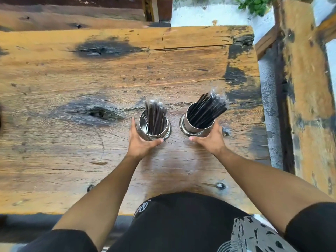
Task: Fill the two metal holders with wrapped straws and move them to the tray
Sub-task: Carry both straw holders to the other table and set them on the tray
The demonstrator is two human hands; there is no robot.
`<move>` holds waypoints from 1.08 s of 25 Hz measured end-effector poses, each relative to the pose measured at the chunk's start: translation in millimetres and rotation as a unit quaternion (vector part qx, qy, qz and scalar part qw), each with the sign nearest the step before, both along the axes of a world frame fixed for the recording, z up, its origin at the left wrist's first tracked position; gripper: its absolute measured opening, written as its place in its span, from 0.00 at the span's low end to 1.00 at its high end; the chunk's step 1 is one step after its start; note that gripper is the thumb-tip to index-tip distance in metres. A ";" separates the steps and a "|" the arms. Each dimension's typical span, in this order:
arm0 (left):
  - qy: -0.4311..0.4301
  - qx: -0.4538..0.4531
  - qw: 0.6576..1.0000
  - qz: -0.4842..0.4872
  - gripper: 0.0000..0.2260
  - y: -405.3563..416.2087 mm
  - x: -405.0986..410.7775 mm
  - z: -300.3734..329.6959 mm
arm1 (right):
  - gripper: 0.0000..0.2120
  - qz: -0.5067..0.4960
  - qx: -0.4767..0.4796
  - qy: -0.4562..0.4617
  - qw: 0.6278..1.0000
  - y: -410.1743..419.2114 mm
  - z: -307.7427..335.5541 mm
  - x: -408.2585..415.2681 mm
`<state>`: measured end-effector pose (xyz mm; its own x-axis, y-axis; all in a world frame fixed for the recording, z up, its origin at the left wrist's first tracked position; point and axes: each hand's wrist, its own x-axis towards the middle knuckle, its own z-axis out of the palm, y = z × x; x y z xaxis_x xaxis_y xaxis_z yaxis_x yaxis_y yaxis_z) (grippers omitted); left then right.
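A worn wooden tabletop (pixel 72 73) carries two metal cups side by side. The left hand (pixel 140 142) cups the left cup (pixel 156 130), fingers curled around its base; the right hand (pixel 211 138) wraps the right cup (pixel 195 127). Black wrapped straws (pixel 156 117) stand in both.

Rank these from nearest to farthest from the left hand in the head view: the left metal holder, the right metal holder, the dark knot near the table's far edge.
1. The left metal holder: the left hand cups its near side.
2. The right metal holder: to the right, beside the right hand.
3. The dark knot: far off, toward the table's back edge.
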<state>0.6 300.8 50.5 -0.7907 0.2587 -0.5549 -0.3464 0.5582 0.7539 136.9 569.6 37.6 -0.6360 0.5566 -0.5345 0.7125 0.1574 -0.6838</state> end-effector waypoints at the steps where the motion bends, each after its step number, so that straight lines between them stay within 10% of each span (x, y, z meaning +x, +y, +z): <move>1: 0.005 0.024 1.000 -0.012 0.68 2.2 -2.4 -4.2 | 0.62 0.010 0.002 0.018 1.000 1.7 -3.4 -3.8; 10: 0.067 0.093 0.993 -0.003 0.47 17.1 -2.0 -15.9 | 0.52 -0.014 -0.050 0.096 0.994 1.7 -10.3 -14.6; 27: 0.105 0.081 0.990 0.036 0.42 -8.0 55.6 20.3 | 0.40 0.029 0.008 0.095 0.995 -27.5 28.1 25.1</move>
<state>56.2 292.8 70.8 -0.9041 0.2689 -0.3320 -0.2074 0.4032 0.8913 161.9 542.1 65.7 -0.7559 0.5231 -0.3938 0.5606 0.2063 -0.8020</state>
